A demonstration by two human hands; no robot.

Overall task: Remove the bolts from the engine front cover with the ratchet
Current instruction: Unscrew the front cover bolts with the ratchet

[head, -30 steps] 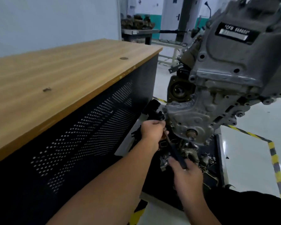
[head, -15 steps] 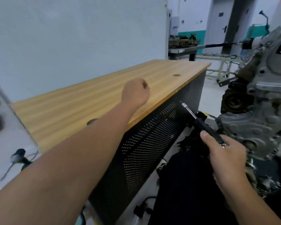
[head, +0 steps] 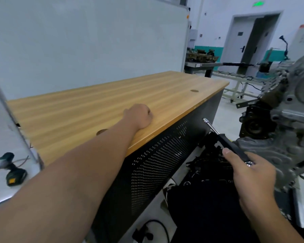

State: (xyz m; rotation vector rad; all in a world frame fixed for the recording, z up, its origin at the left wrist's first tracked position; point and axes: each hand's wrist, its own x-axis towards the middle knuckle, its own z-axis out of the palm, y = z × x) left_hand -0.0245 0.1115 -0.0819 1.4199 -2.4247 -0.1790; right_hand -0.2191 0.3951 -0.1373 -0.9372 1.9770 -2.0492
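Left hand (head: 139, 118) fisted on table (head: 95, 109), mid-frame; contents not visible, possibly a bolt. Right hand (head: 251, 174) clamps ratchet (head: 225, 141), lower right, clear of engine cover (head: 270, 151) at right edge. Advice: seat socket squarely before turning.

Left hand (head: 139, 118), fingers curled, rests on the wooden bench (head: 98, 106); right hand (head: 251, 174) grips the ratchet (head: 226, 143), engine front cover (head: 277, 155) at right of frame.

Two hands: left (head: 139, 118), right (head: 251, 174). One ratchet (head: 225, 141). One engine (head: 288, 130). One wooden surface (head: 112, 102). One whiteboard (head: 88, 42). One drill (head: 12, 171). One door (head: 242, 42).
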